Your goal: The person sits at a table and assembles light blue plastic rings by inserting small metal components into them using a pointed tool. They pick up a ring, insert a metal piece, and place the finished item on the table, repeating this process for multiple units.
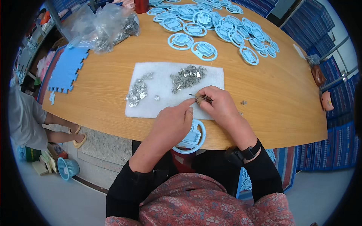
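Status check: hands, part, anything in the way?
Right hand grips tweezers. Left hand on blue ring at table edge. Metal bits on white pad, clear of hands.

Bright even light, soft shadows, fisheye-bent edges.

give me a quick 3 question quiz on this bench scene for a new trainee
1. True or false: the right hand holds tweezers over the white pad.
2. Which thing lies under the left hand at the table edge? A) a red cup B) a light blue ring-shaped plastic part C) a clear bag
3. How many heaps of small metal pieces lie on the white pad?

Key
1. True.
2. B.
3. Two: a left heap and a larger heap further back, plus a stray piece between them.
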`<state>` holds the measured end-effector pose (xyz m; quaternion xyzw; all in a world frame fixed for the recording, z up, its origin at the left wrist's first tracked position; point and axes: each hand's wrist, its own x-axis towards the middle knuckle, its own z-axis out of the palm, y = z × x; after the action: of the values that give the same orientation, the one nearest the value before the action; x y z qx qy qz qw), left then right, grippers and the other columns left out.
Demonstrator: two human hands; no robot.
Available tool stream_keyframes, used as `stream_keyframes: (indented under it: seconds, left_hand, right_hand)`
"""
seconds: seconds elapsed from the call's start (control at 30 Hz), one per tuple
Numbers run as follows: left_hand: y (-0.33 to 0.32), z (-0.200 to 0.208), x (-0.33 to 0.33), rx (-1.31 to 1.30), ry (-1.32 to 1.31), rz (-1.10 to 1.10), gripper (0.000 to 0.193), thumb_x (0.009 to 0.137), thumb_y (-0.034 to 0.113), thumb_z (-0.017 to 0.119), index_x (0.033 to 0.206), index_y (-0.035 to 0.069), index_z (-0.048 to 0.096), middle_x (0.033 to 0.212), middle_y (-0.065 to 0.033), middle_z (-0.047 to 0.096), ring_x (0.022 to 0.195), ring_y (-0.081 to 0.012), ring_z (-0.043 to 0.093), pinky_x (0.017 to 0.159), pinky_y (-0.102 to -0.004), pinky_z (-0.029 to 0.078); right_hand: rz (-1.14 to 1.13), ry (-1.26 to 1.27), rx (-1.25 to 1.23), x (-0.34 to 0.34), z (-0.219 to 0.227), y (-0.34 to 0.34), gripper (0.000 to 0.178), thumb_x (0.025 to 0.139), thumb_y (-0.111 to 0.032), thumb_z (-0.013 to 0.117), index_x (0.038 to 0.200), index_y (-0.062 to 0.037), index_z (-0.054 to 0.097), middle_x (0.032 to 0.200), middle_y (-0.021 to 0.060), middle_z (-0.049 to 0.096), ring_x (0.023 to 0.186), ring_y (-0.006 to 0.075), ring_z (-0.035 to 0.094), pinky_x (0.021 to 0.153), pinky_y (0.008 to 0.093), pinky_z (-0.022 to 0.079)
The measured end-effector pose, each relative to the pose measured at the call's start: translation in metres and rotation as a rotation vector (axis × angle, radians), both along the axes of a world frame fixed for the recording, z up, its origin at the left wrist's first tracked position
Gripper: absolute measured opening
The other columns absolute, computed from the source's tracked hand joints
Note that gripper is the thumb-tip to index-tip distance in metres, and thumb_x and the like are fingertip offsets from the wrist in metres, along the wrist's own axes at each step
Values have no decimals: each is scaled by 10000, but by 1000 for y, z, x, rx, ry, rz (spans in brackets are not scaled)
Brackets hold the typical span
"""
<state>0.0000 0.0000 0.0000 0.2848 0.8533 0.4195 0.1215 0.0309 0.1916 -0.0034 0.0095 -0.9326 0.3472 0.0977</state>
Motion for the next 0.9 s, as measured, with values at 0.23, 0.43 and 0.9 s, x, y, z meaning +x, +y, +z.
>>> stream_keyframes:
  seconds: [0.23, 0.43, 0.9]
  left_hand:
    - [-3, 5, 2, -168, 118, -54, 329, 952, 176, 509, 1223, 69, 664, 724, -243, 646, 699, -432, 633, 668, -522, 485]
    - [-5, 0, -6, -21, -49, 27, 263, 980, 233, 559, 1161, 62, 646, 714, -177, 671, 659, -289, 661, 631, -393, 499]
    - [-7, 13, -2, 162, -285, -16, 238, 977, 304, 602, 1042, 83, 660, 754, -163, 675, 697, -273, 662, 654, -381, 494]
  right_hand:
    - [-12, 62, 20, -1, -14, 3, 191, 805, -41, 674, 995, -33, 665, 912, 153, 673, 825, 319, 664, 723, 381, 527]
    - [-104, 31, -271, 5, -3, 1, 195, 828, -46, 688, 1015, -34, 633, 849, 120, 670, 749, 224, 644, 711, 320, 518]
    - [-9, -54, -429, 32, 29, -6, 160, 850, -99, 674, 975, -1, 667, 813, 64, 673, 697, 99, 583, 649, 266, 483]
